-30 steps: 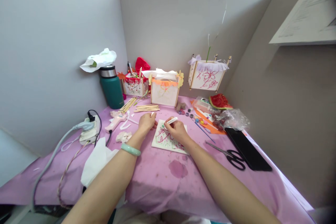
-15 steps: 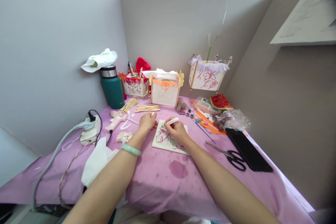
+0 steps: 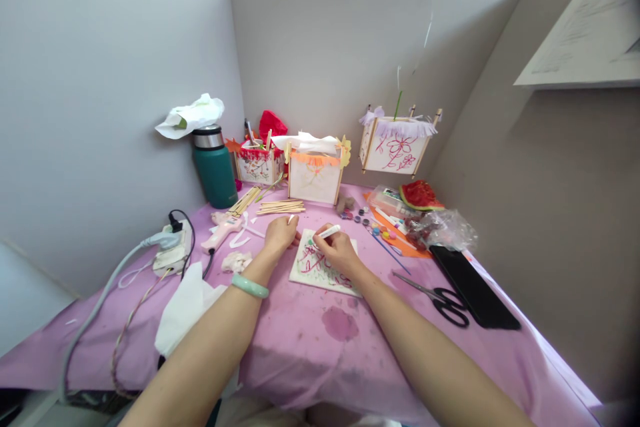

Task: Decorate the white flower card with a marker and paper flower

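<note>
My right hand (image 3: 340,251) grips a white marker (image 3: 328,232) with its tip down on a white card (image 3: 320,273) covered in red and green scribbles, lying on the purple table cover (image 3: 310,340). My left hand (image 3: 279,235) rests at the card's left edge with a small white cap (image 3: 291,218) between its fingers. A green bangle (image 3: 249,285) circles my left wrist.
Paper lanterns (image 3: 315,172) (image 3: 395,145) (image 3: 257,161) stand or hang at the back, beside a teal flask (image 3: 214,167). Wooden sticks (image 3: 280,205), a pink glue gun (image 3: 223,229) and a power strip (image 3: 170,250) lie left. Scissors (image 3: 440,297), a black phone (image 3: 473,285), paint pots (image 3: 367,220) and a plastic bag (image 3: 443,227) lie right.
</note>
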